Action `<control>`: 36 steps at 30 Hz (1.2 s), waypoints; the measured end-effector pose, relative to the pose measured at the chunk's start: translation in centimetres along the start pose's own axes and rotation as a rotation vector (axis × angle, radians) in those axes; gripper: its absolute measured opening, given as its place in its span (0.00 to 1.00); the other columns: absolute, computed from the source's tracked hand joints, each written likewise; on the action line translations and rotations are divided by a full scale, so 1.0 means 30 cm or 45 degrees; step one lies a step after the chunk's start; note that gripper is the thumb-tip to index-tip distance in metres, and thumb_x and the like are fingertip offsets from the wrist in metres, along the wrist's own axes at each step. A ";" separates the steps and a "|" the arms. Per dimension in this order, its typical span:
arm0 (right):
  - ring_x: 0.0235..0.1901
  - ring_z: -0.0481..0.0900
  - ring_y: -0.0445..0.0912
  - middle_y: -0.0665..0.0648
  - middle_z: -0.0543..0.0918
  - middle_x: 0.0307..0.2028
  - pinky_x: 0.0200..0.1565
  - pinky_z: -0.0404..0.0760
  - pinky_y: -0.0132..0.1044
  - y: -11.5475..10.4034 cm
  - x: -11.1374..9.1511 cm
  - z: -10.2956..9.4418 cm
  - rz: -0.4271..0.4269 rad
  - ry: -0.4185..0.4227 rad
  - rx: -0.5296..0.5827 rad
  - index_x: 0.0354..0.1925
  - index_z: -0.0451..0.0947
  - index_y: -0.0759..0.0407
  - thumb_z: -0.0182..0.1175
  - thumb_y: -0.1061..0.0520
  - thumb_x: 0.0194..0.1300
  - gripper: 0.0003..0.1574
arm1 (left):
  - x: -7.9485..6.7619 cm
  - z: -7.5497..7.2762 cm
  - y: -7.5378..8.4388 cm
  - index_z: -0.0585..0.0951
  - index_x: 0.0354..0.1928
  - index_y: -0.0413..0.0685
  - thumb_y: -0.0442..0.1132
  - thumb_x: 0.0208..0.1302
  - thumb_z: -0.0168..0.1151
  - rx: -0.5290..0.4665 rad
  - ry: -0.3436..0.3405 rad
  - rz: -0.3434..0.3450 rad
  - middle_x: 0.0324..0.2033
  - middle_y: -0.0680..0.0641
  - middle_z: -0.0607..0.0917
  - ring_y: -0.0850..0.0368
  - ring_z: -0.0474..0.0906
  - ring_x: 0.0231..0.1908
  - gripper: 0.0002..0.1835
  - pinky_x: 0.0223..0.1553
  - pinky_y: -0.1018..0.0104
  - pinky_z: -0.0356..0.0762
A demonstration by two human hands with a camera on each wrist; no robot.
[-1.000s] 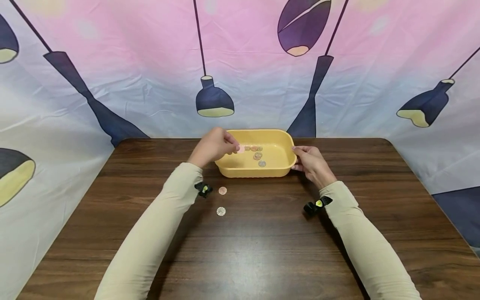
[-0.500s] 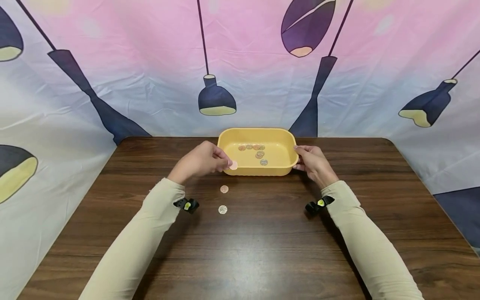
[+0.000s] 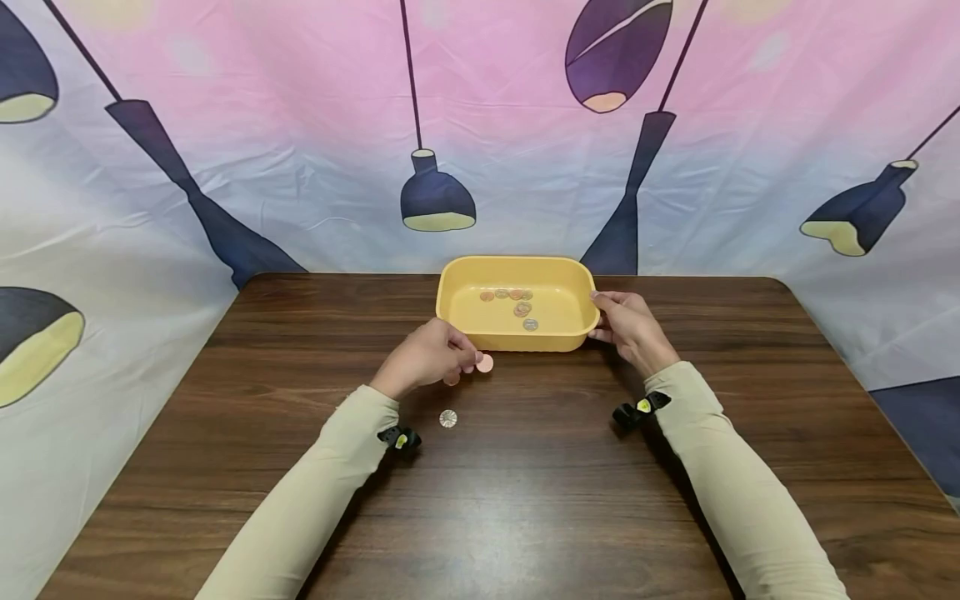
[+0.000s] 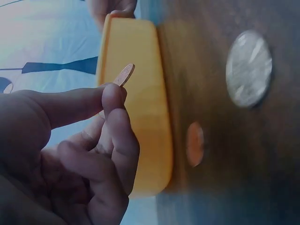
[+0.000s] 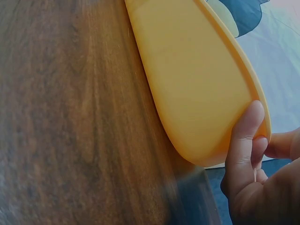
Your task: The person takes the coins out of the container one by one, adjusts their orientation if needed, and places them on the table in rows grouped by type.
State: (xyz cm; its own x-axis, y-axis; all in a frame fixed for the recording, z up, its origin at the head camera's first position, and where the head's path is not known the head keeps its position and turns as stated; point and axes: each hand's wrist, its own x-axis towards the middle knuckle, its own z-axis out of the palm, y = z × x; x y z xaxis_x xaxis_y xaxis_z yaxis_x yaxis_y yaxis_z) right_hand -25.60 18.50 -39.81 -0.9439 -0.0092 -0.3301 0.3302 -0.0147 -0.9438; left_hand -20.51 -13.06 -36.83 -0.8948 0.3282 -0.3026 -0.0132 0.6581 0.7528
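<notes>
L hand [image 3: 429, 358] grip pinches a copper coin [image 3: 485, 363] at its edge, face mostly exposed, just in front of yellow tub [image 3: 525, 342]; R hand [image 3: 628, 329] clasps tub's R end, prob. steadying it. Small coins [image 3: 522, 309] inside tub, denoms. unclear.

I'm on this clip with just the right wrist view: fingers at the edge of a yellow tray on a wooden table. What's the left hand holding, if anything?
Observer: The left hand pinches a copper-coloured coin.
Reviewer: Is anything inside the tray?
Observer: Yes, the head view shows several coins lying on its floor.
Reviewer: Any loose on the table?
Observer: Two, both clear in the left wrist view: a silver coin and a reddish coin.
</notes>
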 end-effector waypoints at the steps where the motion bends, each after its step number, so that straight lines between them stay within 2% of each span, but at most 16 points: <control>1: 0.29 0.78 0.40 0.58 0.77 0.41 0.30 0.83 0.27 0.000 0.000 -0.001 -0.001 0.001 -0.001 0.76 0.62 0.70 0.49 0.52 0.85 0.32 | 0.002 0.010 -0.002 0.89 0.36 0.41 0.37 0.74 0.63 0.011 0.002 0.005 0.29 0.45 0.86 0.58 0.76 0.23 0.11 0.27 0.70 0.72; 7: 0.29 0.79 0.40 0.56 0.78 0.37 0.29 0.83 0.27 -0.005 0.003 -0.002 -0.011 -0.001 0.018 0.75 0.62 0.72 0.51 0.52 0.85 0.33 | 0.018 0.058 -0.022 0.87 0.28 0.43 0.38 0.72 0.63 0.042 0.002 0.055 0.27 0.51 0.86 0.60 0.68 0.23 0.13 0.28 0.68 0.65; 12: 0.28 0.78 0.39 0.54 0.78 0.34 0.28 0.83 0.27 -0.008 0.007 -0.002 -0.008 -0.011 0.026 0.75 0.62 0.72 0.51 0.53 0.84 0.33 | 0.034 0.077 -0.031 0.86 0.23 0.47 0.39 0.71 0.65 0.111 0.042 0.022 0.27 0.55 0.87 0.60 0.67 0.23 0.15 0.28 0.67 0.65; 16: 0.27 0.78 0.39 0.54 0.79 0.33 0.29 0.83 0.27 -0.008 0.008 -0.003 -0.006 -0.018 0.013 0.75 0.62 0.72 0.51 0.52 0.85 0.33 | 0.042 0.085 -0.026 0.86 0.22 0.50 0.42 0.71 0.65 0.241 0.066 -0.028 0.23 0.55 0.85 0.60 0.67 0.21 0.16 0.26 0.66 0.64; 20: 0.28 0.79 0.39 0.55 0.79 0.33 0.29 0.83 0.27 -0.006 0.007 -0.003 -0.009 -0.010 0.008 0.74 0.63 0.72 0.51 0.53 0.85 0.32 | 0.053 0.094 -0.019 0.86 0.21 0.55 0.47 0.70 0.68 0.392 0.101 -0.067 0.21 0.55 0.82 0.57 0.72 0.23 0.16 0.26 0.63 0.67; 24: 0.27 0.79 0.39 0.55 0.79 0.34 0.29 0.83 0.27 -0.004 0.008 -0.005 -0.013 -0.008 0.007 0.74 0.63 0.73 0.50 0.53 0.85 0.31 | 0.116 0.117 -0.076 0.83 0.18 0.59 0.52 0.66 0.71 0.495 0.158 -0.063 0.20 0.56 0.81 0.54 0.76 0.24 0.18 0.25 0.57 0.70; 27: 0.27 0.79 0.39 0.55 0.79 0.34 0.29 0.83 0.27 -0.003 0.008 -0.007 -0.012 -0.016 0.006 0.74 0.63 0.73 0.50 0.52 0.85 0.32 | 0.152 0.128 -0.100 0.82 0.16 0.60 0.55 0.63 0.73 0.552 0.182 -0.086 0.19 0.56 0.81 0.53 0.77 0.25 0.19 0.25 0.54 0.73; 31: 0.27 0.78 0.39 0.54 0.78 0.33 0.29 0.83 0.27 -0.004 0.009 -0.007 -0.004 -0.019 0.001 0.74 0.62 0.72 0.50 0.52 0.85 0.32 | 0.098 0.117 -0.029 0.82 0.17 0.56 0.55 0.64 0.74 0.587 0.176 -0.129 0.18 0.55 0.79 0.53 0.77 0.25 0.21 0.26 0.56 0.71; 34: 0.27 0.77 0.38 0.53 0.77 0.33 0.30 0.83 0.27 -0.005 0.008 -0.006 0.001 -0.018 -0.002 0.74 0.62 0.72 0.50 0.52 0.85 0.32 | 0.060 0.107 0.005 0.81 0.17 0.54 0.54 0.66 0.73 0.582 0.175 -0.125 0.16 0.55 0.76 0.54 0.74 0.22 0.22 0.24 0.60 0.67; 36: 0.27 0.77 0.38 0.53 0.77 0.33 0.30 0.83 0.27 -0.005 0.009 -0.005 0.005 -0.017 -0.003 0.74 0.63 0.71 0.50 0.52 0.85 0.32 | 0.066 0.108 -0.010 0.80 0.16 0.54 0.55 0.66 0.73 0.582 0.178 -0.114 0.15 0.55 0.75 0.54 0.73 0.22 0.23 0.23 0.60 0.65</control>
State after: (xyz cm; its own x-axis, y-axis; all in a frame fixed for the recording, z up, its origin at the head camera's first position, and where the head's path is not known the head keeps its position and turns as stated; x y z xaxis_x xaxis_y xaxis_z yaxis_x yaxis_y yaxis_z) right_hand -25.89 18.65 -39.76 -0.9425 -0.0226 -0.3334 0.3338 -0.0121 -0.9426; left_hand -20.85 -10.42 -39.55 -0.9509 0.1833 -0.2494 0.0767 0.9202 0.3839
